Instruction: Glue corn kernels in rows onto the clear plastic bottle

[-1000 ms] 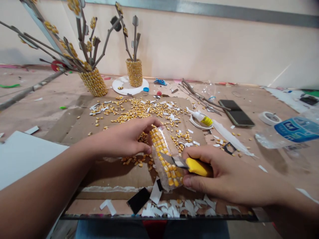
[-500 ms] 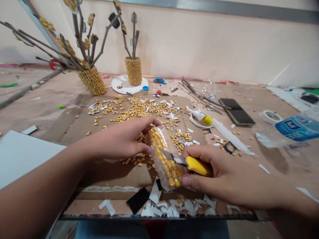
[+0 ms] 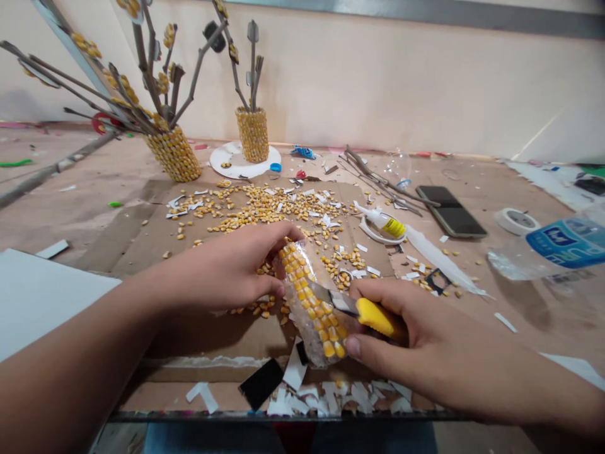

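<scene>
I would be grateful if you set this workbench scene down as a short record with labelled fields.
Left hand: the left hand steadies a clear container partly covered with rows of corn kernels
Right hand: the right hand holds a yellow-handled utility knife
Blade: over the kernel rows; contact unclear
Work surface: cardboard with loose corn kernels
Behind: two corn-covered pots holding twigs
Right side: smartphone, tape roll, plastic bottle on its side
</scene>
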`<control>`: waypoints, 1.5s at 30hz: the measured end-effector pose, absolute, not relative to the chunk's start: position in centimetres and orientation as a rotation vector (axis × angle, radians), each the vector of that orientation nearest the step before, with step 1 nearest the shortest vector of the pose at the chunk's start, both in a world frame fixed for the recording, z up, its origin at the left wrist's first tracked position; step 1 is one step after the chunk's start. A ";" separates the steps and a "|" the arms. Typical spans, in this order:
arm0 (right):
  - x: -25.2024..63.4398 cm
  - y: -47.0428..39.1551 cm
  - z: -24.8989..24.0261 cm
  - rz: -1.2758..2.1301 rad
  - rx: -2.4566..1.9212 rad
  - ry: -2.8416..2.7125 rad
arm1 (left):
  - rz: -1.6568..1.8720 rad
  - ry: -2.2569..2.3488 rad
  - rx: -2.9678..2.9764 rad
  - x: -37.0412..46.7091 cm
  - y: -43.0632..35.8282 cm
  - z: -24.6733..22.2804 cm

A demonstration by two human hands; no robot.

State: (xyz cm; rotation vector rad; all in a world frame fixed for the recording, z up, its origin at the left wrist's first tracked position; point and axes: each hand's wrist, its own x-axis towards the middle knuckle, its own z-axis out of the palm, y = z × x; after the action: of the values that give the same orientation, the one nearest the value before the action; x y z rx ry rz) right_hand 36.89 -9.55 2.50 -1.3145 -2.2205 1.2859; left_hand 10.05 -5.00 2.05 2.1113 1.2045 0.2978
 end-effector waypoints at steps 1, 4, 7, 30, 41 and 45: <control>36.8 -9.5 2.6 1.294 -1.322 -2.224 | 0.298 1.203 2.121 10.0 -5.0 2.0; 36.5 -9.5 3.1 1.340 -1.422 -2.220 | 0.268 1.220 2.157 10.0 -5.1 2.1; 36.2 -9.5 3.7 1.407 -1.574 -2.195 | 0.226 1.244 2.171 10.0 -5.2 2.3; 37.1 -9.2 2.9 1.690 -1.469 -2.060 | 0.221 1.337 2.113 10.1 -5.4 2.2; 37.0 -9.5 2.8 1.756 -1.457 -2.017 | 0.211 1.343 2.132 10.0 -5.5 2.5; 37.2 -8.6 2.4 1.708 -1.392 -1.962 | 0.331 1.204 2.216 9.8 -5.4 2.5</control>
State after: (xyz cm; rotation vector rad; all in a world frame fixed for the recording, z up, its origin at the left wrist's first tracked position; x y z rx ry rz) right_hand 37.23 -8.65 2.40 -1.3916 -1.9617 1.7081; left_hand 9.76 -5.38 2.55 2.2163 1.2043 0.3311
